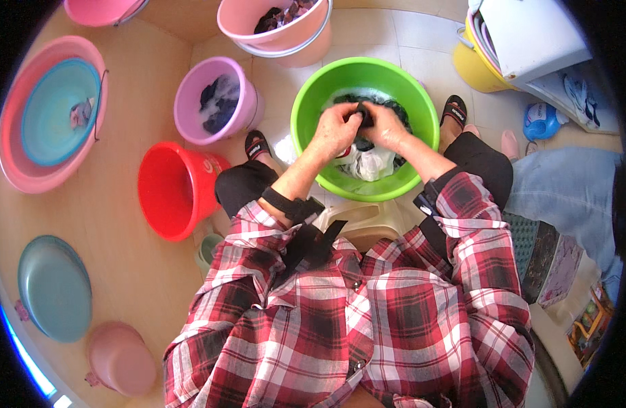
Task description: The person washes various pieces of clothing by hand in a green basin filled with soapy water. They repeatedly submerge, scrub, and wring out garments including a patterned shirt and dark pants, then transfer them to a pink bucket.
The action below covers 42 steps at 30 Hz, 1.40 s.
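Both of my hands meet over a green plastic basin [308, 127] on the tiled floor between my feet. A small black cloth item [364, 116] is pinched between my left hand [338, 126] and my right hand [384, 126]; its exact kind is hard to tell. Below them, dark wet laundry [397, 109] lies in soapy water. A white cloth [370, 166] rests in the near part of the basin. My forearms hide some of the basin's contents.
Left of the basin stand a purple bucket [248, 104] with dark soaking clothes and a red bucket [165, 191]. Pink buckets [272, 38] are ahead. To the right are a yellow bucket [471, 66], a blue detergent bottle [540, 121] and another person's denim-clad leg [563, 188].
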{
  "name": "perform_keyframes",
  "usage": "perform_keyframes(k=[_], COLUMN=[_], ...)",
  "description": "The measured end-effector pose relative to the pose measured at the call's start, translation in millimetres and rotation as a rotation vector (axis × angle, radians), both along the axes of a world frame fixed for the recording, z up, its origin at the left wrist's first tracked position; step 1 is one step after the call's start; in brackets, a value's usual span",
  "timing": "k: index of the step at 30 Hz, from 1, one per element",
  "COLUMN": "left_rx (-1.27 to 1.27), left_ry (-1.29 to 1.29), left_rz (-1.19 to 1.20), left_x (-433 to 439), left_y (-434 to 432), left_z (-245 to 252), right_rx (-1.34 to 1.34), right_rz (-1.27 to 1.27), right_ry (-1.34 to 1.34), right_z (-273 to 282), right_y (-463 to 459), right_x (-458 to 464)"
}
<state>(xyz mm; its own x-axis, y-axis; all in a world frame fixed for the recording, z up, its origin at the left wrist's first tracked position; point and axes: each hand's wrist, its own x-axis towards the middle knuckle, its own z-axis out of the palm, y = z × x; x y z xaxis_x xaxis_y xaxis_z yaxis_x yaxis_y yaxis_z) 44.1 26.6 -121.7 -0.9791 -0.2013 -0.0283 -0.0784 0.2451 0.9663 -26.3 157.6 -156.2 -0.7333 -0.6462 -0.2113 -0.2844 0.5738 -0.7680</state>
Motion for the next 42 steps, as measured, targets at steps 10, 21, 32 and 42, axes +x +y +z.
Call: perform_keyframes(k=[10,21,32,42], left_rx=[0.289,0.337,0.534,0.326], left_ry=[0.167,-0.109,-0.309,-0.109], left_rz=[0.285,0.233,0.174,0.158], left_x=[12.2,24.4,53.3,39.5], left_y=[-66.1,-46.9,-6.5,-37.4], left_z=[6.7,11.6,50.1,0.0], right_rx=[-0.160,0.605,0.842,0.178], right_rz=[0.028,0.072,0.098,-0.064], right_ry=[0.130,0.046,-0.225,-0.005], right_z=[216.7,-73.1,-174.9,-14.5], right_y=[15.0,-1.2,5.5,8.7], right_x=[-23.2,-17.5,-7.4,-18.9])
